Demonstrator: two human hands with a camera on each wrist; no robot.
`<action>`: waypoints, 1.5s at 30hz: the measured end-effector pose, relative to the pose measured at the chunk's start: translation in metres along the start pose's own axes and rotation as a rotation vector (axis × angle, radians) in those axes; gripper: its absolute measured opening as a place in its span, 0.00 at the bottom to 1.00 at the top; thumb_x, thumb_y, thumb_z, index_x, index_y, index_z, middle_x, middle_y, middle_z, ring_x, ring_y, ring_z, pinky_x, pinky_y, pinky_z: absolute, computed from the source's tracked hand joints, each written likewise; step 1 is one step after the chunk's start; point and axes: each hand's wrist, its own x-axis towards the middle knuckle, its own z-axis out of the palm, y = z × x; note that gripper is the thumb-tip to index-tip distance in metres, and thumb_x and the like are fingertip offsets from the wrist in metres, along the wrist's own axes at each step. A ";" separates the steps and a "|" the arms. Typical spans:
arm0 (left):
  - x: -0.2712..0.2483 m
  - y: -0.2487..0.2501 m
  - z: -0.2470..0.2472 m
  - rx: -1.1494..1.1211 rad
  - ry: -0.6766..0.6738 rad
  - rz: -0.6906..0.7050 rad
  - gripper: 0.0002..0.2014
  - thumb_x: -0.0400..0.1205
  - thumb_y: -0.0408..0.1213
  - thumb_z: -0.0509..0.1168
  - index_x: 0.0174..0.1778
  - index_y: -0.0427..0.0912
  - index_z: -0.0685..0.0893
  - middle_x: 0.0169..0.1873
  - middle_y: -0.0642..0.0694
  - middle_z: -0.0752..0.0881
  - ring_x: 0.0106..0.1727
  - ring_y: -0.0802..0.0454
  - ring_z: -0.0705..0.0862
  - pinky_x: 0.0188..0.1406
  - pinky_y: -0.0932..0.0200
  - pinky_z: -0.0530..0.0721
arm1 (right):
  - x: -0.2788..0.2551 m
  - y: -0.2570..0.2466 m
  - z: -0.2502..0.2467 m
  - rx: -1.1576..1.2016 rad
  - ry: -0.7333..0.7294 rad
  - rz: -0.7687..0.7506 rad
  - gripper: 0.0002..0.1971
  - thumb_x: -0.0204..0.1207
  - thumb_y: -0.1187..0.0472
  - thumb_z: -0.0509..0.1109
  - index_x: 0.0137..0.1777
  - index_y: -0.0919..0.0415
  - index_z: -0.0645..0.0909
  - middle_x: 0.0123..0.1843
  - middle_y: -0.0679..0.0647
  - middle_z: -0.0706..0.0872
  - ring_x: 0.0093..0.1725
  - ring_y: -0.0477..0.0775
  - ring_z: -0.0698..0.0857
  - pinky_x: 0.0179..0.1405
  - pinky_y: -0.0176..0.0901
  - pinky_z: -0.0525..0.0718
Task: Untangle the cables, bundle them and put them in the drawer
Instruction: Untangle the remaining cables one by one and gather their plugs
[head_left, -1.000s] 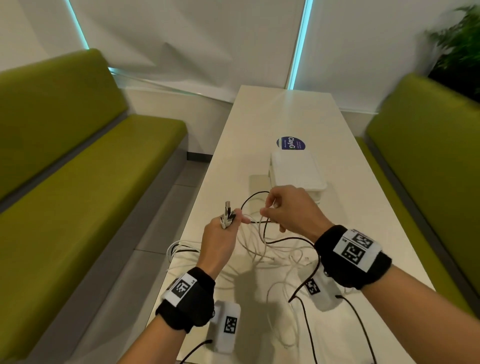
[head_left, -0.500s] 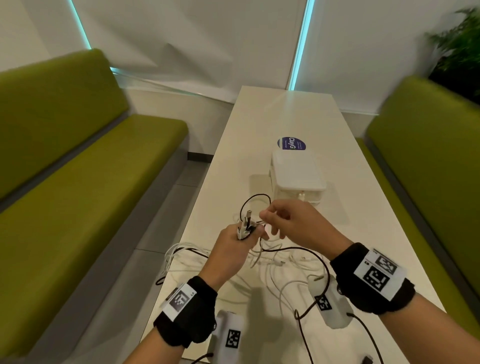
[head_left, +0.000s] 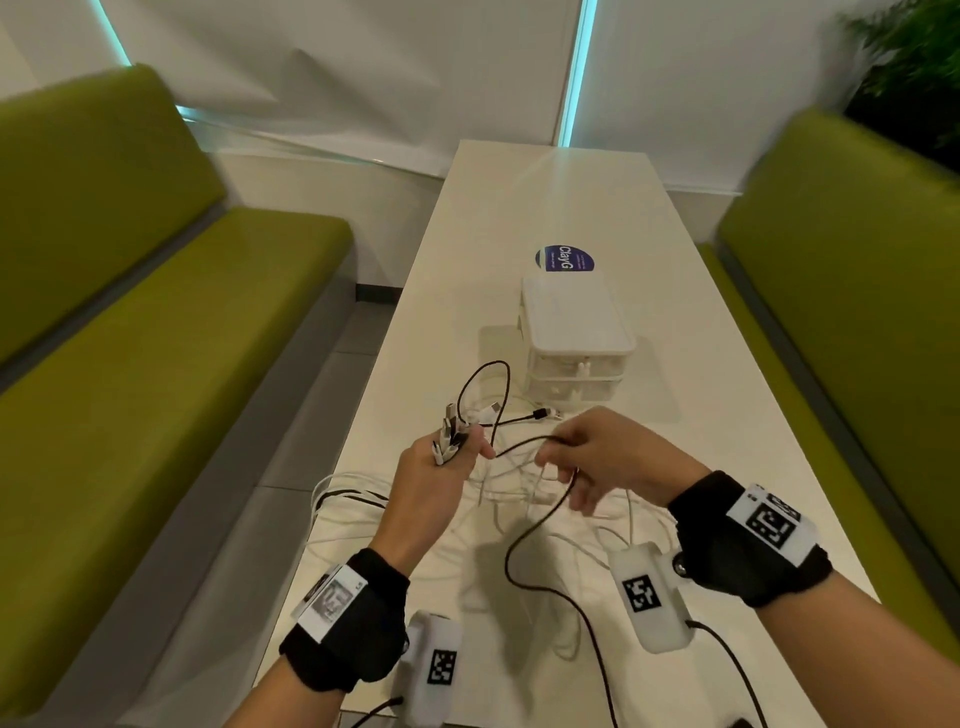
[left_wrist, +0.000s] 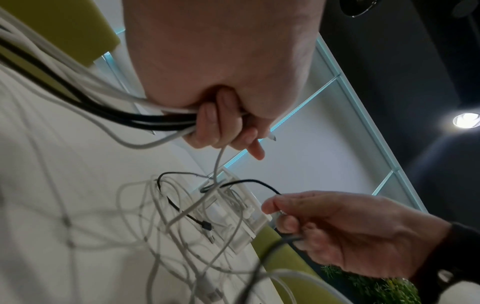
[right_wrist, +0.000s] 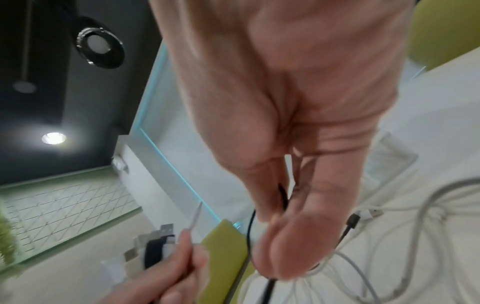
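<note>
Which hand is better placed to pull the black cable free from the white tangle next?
The right hand, probably. It already pinches the black cable and holds nothing else. The left hand is occupied: it grips a bunch of cable ends, so it should only hold them steady.

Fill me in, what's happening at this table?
A person is sorting tangled cables. The left hand grips a bunch of cable ends, plugs sticking up. The right hand pinches a black cable, drawing it out of the white cables heaped on the table. The drawer unit behind looks closed; nothing bundled yet.
</note>
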 end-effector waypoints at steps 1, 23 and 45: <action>0.000 0.000 -0.001 -0.004 0.004 -0.006 0.19 0.86 0.49 0.61 0.36 0.41 0.87 0.20 0.57 0.68 0.22 0.59 0.63 0.22 0.67 0.61 | 0.004 0.002 -0.001 0.105 0.052 0.002 0.08 0.83 0.65 0.68 0.51 0.71 0.85 0.37 0.60 0.82 0.27 0.56 0.88 0.27 0.43 0.87; -0.003 -0.001 0.001 -0.140 0.044 -0.008 0.20 0.86 0.48 0.58 0.39 0.37 0.85 0.22 0.45 0.79 0.32 0.47 0.80 0.44 0.57 0.80 | 0.021 0.050 0.018 -0.846 0.493 -0.442 0.18 0.72 0.71 0.67 0.60 0.58 0.87 0.70 0.56 0.82 0.54 0.66 0.86 0.46 0.55 0.86; -0.011 0.014 -0.021 -0.287 0.054 0.026 0.09 0.76 0.24 0.73 0.51 0.30 0.89 0.23 0.62 0.81 0.23 0.66 0.75 0.26 0.75 0.70 | 0.007 0.015 0.065 -0.528 0.166 -0.567 0.18 0.77 0.42 0.71 0.31 0.51 0.80 0.21 0.45 0.69 0.26 0.45 0.74 0.27 0.34 0.66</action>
